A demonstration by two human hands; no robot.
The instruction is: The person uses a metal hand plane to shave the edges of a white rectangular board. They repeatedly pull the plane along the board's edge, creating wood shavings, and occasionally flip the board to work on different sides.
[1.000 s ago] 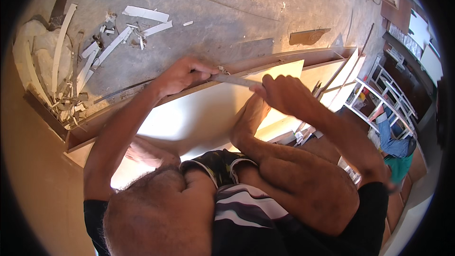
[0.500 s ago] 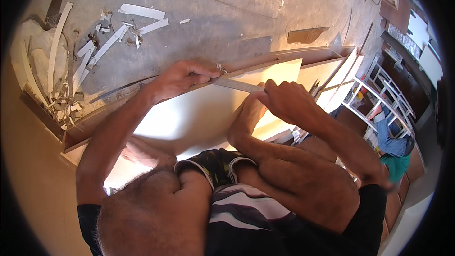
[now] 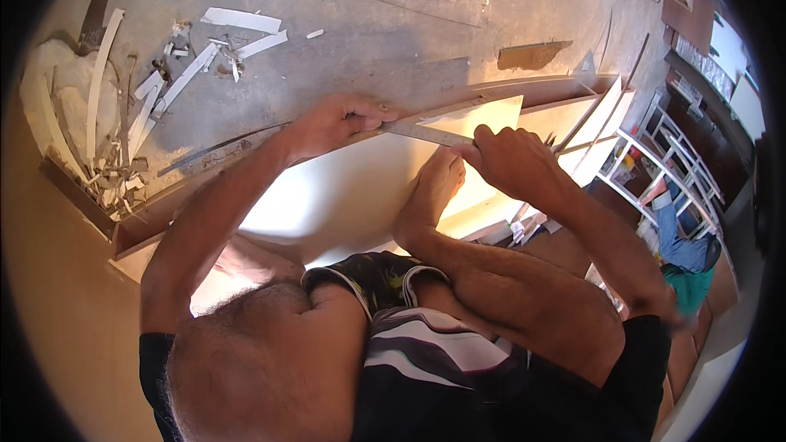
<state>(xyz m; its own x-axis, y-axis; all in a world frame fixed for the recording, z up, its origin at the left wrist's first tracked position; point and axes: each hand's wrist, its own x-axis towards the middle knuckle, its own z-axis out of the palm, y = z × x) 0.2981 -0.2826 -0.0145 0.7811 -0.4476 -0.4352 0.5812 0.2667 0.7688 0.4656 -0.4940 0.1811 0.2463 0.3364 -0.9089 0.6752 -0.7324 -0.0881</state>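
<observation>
The left hand (image 3: 337, 121) and right hand (image 3: 509, 159), each pinching the flat strip (image 3: 424, 135), are shifting toward two o'clock, farther along the wooden frame (image 3: 553, 92).

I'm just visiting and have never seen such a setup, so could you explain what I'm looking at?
There is no machine here, only a person's bare hands. The view comes from a wide fisheye camera worn on the head, looking down, so straight edges bend near the rim. The right hand holds one end of a narrow, flat greyish strip; the fingertips of the left hand are at its other end, though their grip is unclear. Below them is a long pale panel with brown edging. Beyond, white offcuts and a brown piece lie on the grey floor.
</observation>
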